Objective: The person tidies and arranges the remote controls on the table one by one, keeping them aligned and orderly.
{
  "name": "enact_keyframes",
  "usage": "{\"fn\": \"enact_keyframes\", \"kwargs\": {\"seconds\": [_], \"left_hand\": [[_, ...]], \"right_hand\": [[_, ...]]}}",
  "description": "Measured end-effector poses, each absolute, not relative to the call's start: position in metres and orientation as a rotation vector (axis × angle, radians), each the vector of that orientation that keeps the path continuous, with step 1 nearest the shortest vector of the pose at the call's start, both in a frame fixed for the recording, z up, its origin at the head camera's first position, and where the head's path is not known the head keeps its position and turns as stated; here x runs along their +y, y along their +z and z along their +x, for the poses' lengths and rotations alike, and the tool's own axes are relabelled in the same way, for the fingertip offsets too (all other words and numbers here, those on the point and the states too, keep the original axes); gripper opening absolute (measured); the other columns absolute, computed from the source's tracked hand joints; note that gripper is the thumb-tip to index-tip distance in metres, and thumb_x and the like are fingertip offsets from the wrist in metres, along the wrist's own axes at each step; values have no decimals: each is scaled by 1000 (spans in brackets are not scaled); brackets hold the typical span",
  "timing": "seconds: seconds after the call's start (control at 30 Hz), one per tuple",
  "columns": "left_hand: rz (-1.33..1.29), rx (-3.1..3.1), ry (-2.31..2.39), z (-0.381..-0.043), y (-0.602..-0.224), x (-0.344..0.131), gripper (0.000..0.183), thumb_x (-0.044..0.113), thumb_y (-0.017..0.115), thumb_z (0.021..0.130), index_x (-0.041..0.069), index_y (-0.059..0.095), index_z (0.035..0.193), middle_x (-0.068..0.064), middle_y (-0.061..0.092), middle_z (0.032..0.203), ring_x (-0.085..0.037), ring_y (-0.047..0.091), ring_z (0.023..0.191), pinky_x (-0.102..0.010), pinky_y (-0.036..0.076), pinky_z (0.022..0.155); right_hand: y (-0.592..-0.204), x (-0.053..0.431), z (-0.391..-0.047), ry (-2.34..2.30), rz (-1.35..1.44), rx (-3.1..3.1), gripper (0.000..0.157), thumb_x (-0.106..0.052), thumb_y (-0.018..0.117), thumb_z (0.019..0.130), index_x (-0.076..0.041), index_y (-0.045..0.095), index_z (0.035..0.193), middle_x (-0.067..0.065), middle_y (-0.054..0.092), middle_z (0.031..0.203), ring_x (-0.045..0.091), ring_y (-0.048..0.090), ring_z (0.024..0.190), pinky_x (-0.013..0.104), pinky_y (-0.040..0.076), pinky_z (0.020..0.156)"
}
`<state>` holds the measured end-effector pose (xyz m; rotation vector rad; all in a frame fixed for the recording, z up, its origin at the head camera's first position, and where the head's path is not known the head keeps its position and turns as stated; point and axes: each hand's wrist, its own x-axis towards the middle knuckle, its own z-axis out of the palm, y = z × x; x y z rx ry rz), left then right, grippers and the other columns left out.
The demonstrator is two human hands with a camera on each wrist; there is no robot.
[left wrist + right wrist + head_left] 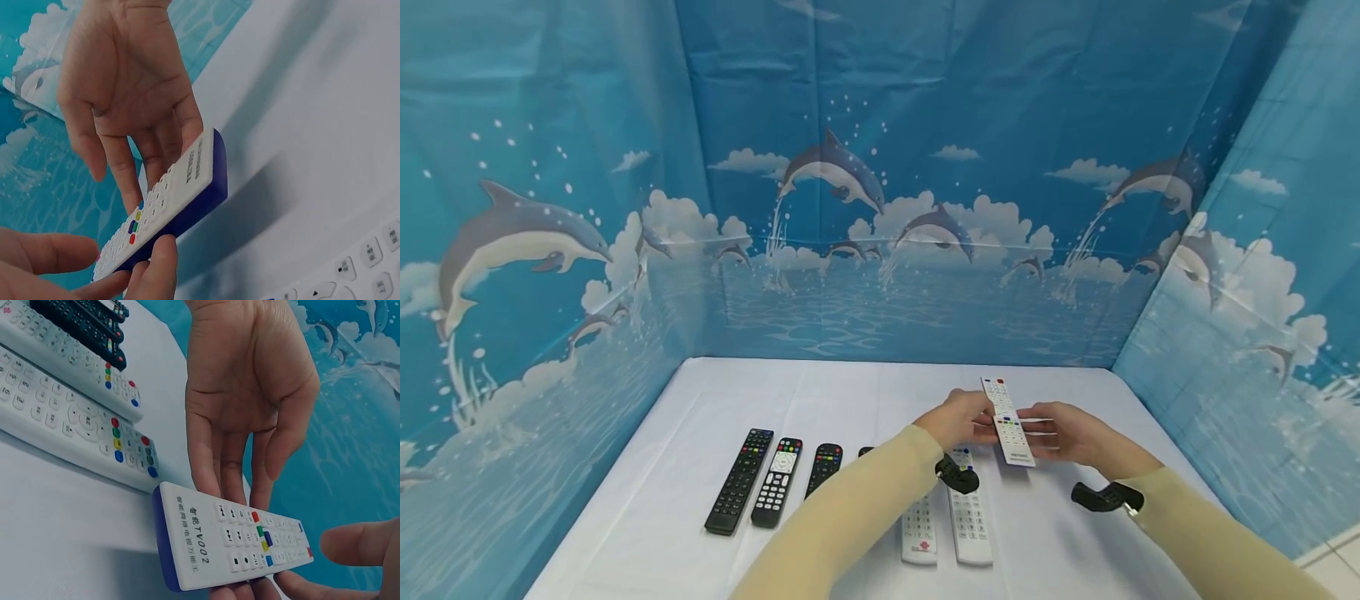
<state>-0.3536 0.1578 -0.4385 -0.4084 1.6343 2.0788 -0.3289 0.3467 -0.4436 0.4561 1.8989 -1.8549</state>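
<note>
A white remote control with a blue underside [1009, 425] is held up over the table, tilted, between both hands. My left hand [958, 417] supports it from beneath with its fingers [164, 256]; the left thumb [281, 453] stands off the button face in the right wrist view. From the other side my right hand [1067, 432] reaches in, fingers [125, 172] extended and running behind the remote. The right thumb [350, 544] is apart from its far end. Part of the fingers is hidden behind the remote in each wrist view.
On the white table [647, 542] two white remotes, the right one [972, 525] and the left one [919, 533], lie below the hands. Several black remotes, such as the leftmost [741, 483], lie further left, one mostly behind the left sleeve. A dolphin-print curtain [910, 308] surrounds the table.
</note>
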Motion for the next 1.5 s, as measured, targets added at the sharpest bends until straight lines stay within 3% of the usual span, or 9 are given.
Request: {"fn": "enact_keyframes", "kwargs": {"seconds": [0.17, 0.47, 0.73, 1.17, 1.5], "left_hand": [[-374, 1646, 2076, -349, -424, 159, 48, -5, 61, 86, -4, 49, 133, -29, 58, 103, -41, 67, 89, -50, 58, 86], [-269, 1693, 2061, -330, -413, 155, 49, -4, 61, 86, -5, 49, 134, -29, 57, 104, -41, 68, 84, -49, 60, 80], [-215, 1747, 2072, -306, -410, 155, 31, -6, 58, 82, -6, 57, 113, -23, 59, 95, -38, 67, 81, -50, 60, 80], [-196, 1760, 2066, -268, -418, 150, 26, -9, 55, 80, -5, 59, 105, -21, 60, 92, -35, 65, 80, -47, 61, 74], [-220, 1755, 2039, -254, -433, 148, 25, -10, 51, 77, -4, 56, 101, -21, 58, 93, -33, 65, 76, -47, 61, 74]], "right_hand": [[-431, 348, -323, -1833, 419, 1951, 56, -27, 43, 106, 4, 34, 152, 26, 46, 142, 37, 54, 122, 46, 54, 93], [-415, 350, -301, -1789, 365, 2017, 57, -30, 47, 106, 5, 37, 150, 20, 58, 132, 35, 61, 115, 47, 55, 91], [-408, 347, -280, -1753, 338, 2054, 60, -30, 48, 105, 7, 34, 150, 17, 61, 127, 32, 63, 109, 48, 56, 90], [-412, 342, -249, -1718, 355, 2054, 64, -33, 51, 104, 6, 32, 151, 20, 59, 130, 31, 64, 107, 49, 57, 89], [-430, 336, -237, -1691, 402, 2058, 65, -26, 53, 101, 3, 31, 154, 21, 57, 131, 29, 65, 105, 48, 57, 87]]}}
